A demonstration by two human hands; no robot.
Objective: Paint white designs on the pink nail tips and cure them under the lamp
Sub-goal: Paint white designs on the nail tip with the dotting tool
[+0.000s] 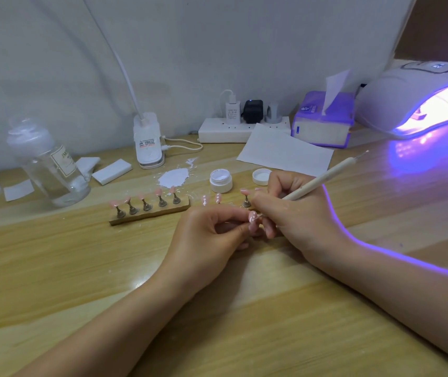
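Observation:
My left hand [212, 229] pinches a small stand carrying a pink nail tip [252, 215] with white dots on it. My right hand [291, 210] grips a cream dotting pen [323, 178], its lower tip touching that nail. A wooden holder [149, 213] to the left carries several pink nail tips [159, 191] on metal stands. More pink tips [218, 198] stand behind my hands. An open jar of white gel [220, 180] and its lid [261, 176] sit just beyond. The curing lamp [419, 99] glows purple at the far right.
A white paint smear [174, 177] marks the wooden table [81, 268]. A clear bottle [51, 164] stands at left beside white pads [111, 171]. A desk lamp base [149, 142], power strip [242, 129], paper sheet [282, 151] and tissue box [323, 121] line the back.

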